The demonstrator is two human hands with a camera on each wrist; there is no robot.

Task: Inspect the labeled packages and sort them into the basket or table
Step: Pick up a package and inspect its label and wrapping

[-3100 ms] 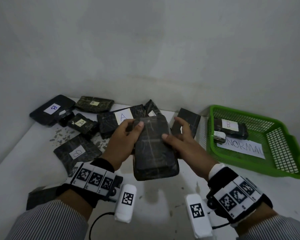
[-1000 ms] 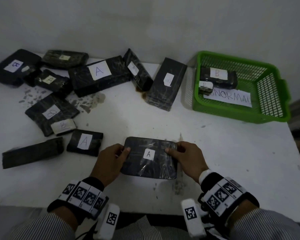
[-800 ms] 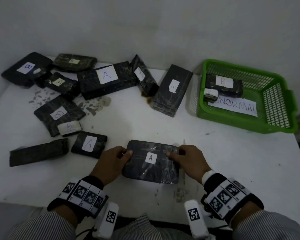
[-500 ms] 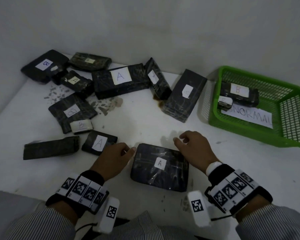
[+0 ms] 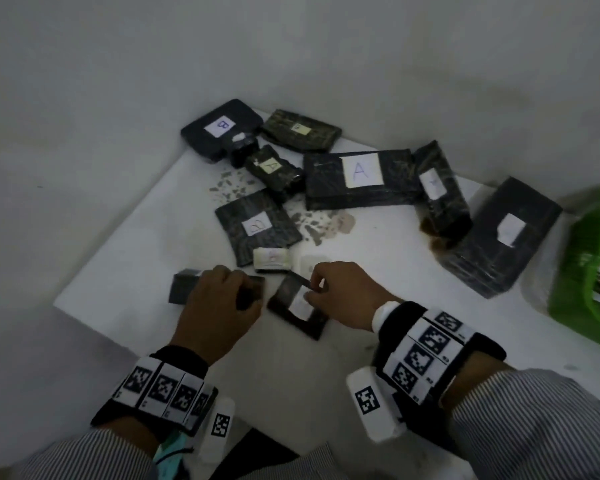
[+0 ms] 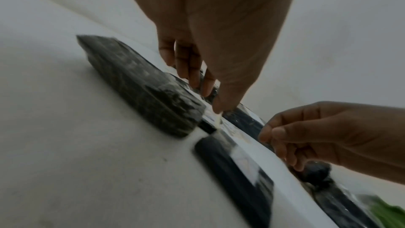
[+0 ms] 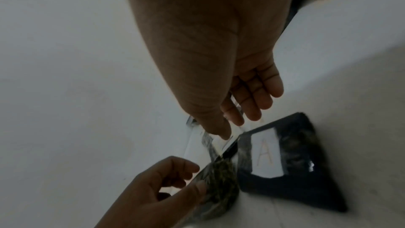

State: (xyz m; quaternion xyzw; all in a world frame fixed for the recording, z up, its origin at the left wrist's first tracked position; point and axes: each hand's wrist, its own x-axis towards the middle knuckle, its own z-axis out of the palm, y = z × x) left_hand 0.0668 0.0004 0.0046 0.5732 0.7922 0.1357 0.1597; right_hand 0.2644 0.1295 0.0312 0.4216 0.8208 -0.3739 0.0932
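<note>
My left hand (image 5: pixel 238 289) curls over the right end of a long dark unlabelled package (image 5: pixel 182 287) at the table's front left corner. In the right wrist view its thumb and fingers sit on either side of that package (image 7: pixel 221 179). My right hand (image 5: pixel 314 285) hovers with loosely bent fingers over the far edge of a small dark package labelled A (image 5: pixel 297 311), holding nothing. The same small package (image 7: pixel 285 162) lies flat below its fingers. The green basket (image 5: pixel 589 271) is cut off at the right edge.
Several dark wrapped packages crowd the back of the white table (image 5: pixel 153 244): a wide one labelled A (image 5: pixel 361 178), one labelled B (image 5: pixel 219 128), a flat one (image 5: pixel 257 226), a small white-wrapped one (image 5: pixel 271 259) and a big block (image 5: pixel 503 237). The table's edge runs close by the left hand.
Both hands let go of the large A package and moved left. The left hand now curls over the long dark package, the right hovers over the small A package. The view swung left.
</note>
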